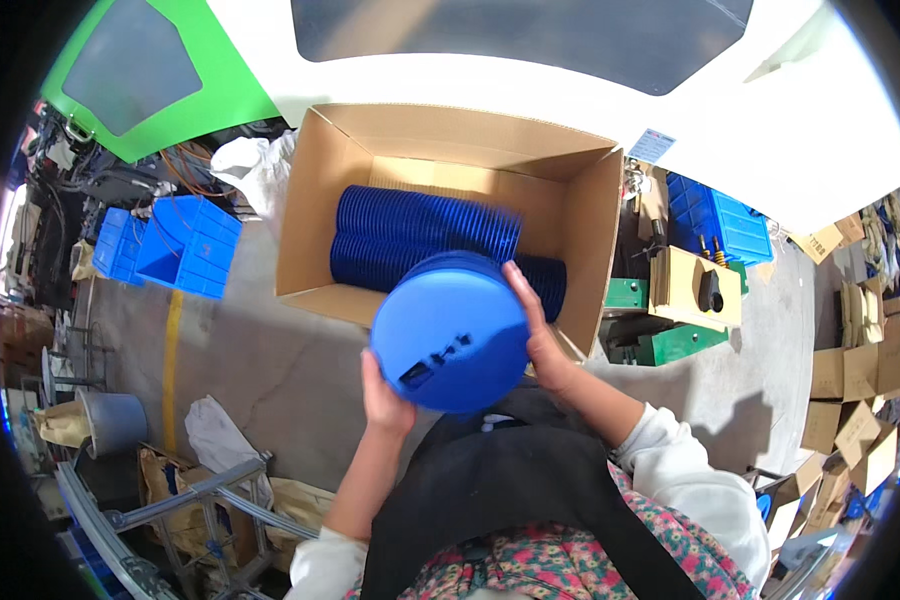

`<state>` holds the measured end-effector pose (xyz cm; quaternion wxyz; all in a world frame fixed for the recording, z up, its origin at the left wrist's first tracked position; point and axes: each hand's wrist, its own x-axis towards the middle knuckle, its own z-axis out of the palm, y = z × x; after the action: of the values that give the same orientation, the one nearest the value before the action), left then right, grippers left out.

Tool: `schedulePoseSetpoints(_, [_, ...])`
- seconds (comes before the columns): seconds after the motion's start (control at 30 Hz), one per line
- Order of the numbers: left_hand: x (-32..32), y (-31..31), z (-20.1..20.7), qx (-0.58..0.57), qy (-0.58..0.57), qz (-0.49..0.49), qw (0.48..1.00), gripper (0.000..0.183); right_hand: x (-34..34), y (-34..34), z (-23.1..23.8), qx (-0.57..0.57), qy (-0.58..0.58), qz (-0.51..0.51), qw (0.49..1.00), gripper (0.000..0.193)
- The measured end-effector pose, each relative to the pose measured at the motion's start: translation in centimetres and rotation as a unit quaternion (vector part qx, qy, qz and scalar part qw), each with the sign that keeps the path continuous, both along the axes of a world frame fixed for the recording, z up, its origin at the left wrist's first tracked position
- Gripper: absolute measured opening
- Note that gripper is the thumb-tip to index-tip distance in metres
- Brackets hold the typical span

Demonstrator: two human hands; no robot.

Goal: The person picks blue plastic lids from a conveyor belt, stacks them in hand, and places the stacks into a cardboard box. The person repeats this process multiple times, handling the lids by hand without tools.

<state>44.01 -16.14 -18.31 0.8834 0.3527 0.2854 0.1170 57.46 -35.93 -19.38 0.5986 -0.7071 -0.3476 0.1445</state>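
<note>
Between my two hands is a stack of round blue plastic discs (450, 305), its top face toward me with small dark cut-outs near the lower left. My left hand (385, 400) grips the stack's lower left edge. On the right edge, my right hand (540, 335) presses with fingers stretched along the side. The stack hangs over the near side of an open cardboard box (595, 235). Inside that box, rows of similar blue discs (420, 220) stand on edge, packed tightly; the held stack hides part of them.
Behind the box rises a white and green machine cover (240, 70) with dark windows. Blue bins (195, 245) stand on the left, another blue crate (720, 220) on the right. A metal frame (210, 490) is at lower left; cardboard boxes (855, 370) are piled far right.
</note>
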Motion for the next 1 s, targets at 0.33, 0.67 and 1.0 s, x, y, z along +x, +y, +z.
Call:
schedulePoseSetpoints(0.33, [20.1,-10.0,-10.2,-0.388,0.107,-0.188,0.896,0.077,23.9,-5.0,0.8,-0.461,0.045,-0.031,0.886,0.066])
schedulePoseSetpoints(0.67, [24.5,-13.6,-19.2,-0.564,0.160,-0.109,0.803,0.097,34.7,0.0,-11.9,-0.650,0.152,0.114,0.736,0.071])
schedulePoseSetpoints(1.0, [24.7,-13.3,-23.4,-0.600,0.110,-0.085,0.788,0.106,37.4,1.2,-19.3,-0.615,0.179,0.160,0.751,0.083])
